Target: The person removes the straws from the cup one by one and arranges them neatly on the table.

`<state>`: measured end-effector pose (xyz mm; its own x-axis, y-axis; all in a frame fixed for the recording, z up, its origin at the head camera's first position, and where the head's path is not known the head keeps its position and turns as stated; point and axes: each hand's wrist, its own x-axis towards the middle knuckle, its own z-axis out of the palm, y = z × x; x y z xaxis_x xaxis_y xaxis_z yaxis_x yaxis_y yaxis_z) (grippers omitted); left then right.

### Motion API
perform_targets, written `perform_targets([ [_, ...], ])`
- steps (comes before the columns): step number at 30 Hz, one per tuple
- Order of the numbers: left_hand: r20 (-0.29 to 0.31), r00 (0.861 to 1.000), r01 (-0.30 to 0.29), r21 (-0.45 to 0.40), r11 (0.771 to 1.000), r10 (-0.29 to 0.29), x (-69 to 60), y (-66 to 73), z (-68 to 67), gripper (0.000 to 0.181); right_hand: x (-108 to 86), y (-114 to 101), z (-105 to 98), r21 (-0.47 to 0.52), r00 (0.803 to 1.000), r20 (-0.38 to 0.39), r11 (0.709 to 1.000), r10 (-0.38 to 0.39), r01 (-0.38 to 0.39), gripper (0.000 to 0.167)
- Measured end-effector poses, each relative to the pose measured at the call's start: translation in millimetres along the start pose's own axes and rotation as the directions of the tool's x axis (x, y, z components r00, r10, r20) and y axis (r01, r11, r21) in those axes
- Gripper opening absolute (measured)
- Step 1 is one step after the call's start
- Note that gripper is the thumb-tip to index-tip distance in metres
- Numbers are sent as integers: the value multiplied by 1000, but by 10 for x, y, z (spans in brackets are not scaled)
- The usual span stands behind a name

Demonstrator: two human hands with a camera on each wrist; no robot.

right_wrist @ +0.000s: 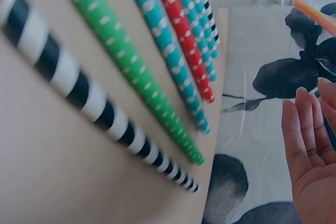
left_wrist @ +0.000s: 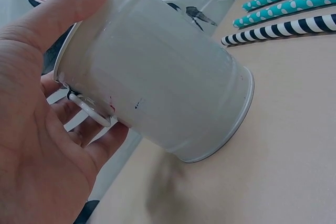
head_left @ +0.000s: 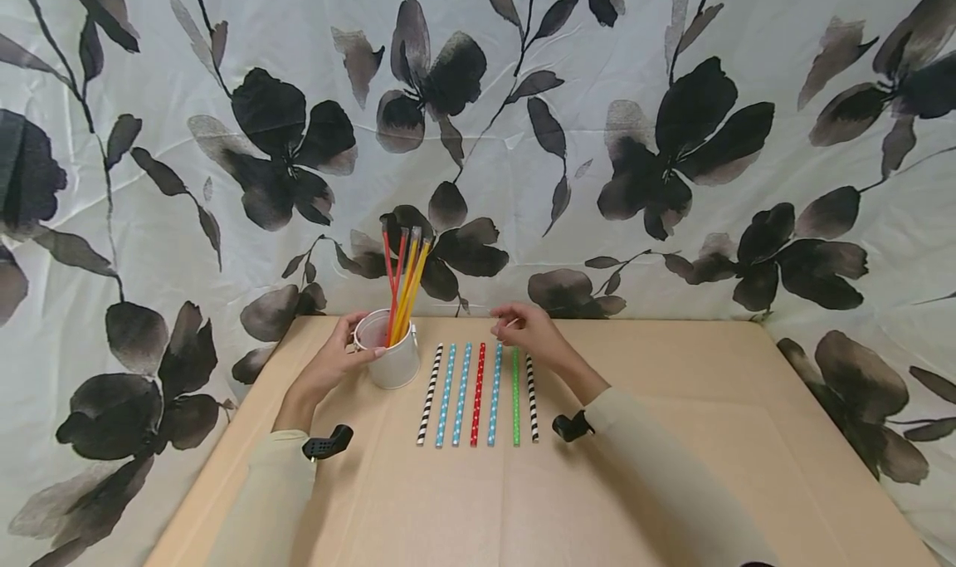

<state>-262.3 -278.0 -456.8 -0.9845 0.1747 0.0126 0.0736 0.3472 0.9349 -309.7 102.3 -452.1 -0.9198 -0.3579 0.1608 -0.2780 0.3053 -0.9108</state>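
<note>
While the left grip is holding a white, round, metal-looking pail by its rim, the right grip is hovering well apart from it, its fingers loosely bent and holding nothing visible. The thumb of the left grip is lying along the rim, and its other fingers are reaching past a white wire handle. Slender red and yellow sticks are leaning inside the pail, their tops rising above the left grip. Between and nearer than the two grips, seven slim, patterned, paper-looking straws are lying side by side on a pale, wood-coloured tabletop: from the left grip's side, a black-and-white striped straw, two blue dotted straws, a red starred straw, another blue dotted straw, a green dotted straw and, nearest the right grip, a second striped straw. Whether the pail's base is touching the tabletop cannot be told. The step in hand appears to be steadying the pail beside the finished-looking row. The next move is probably calling for an even left hold, so that the sticks are not tipping, and for a right grip clearing the straw ends.
</note>
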Motion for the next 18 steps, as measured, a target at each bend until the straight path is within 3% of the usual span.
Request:
perform_targets([
  [7, 8, 1000, 0, 10, 1000, 0, 18, -2, -1, 89, 123, -124, 133, 35, 999, 26, 999, -23, 22, 31],
  [18, -7, 1000, -5, 2, 1000, 5, 46, -21, 3, 87, 339, -344, 338, 5, 997, 37, 997, -73, 73, 28],
])
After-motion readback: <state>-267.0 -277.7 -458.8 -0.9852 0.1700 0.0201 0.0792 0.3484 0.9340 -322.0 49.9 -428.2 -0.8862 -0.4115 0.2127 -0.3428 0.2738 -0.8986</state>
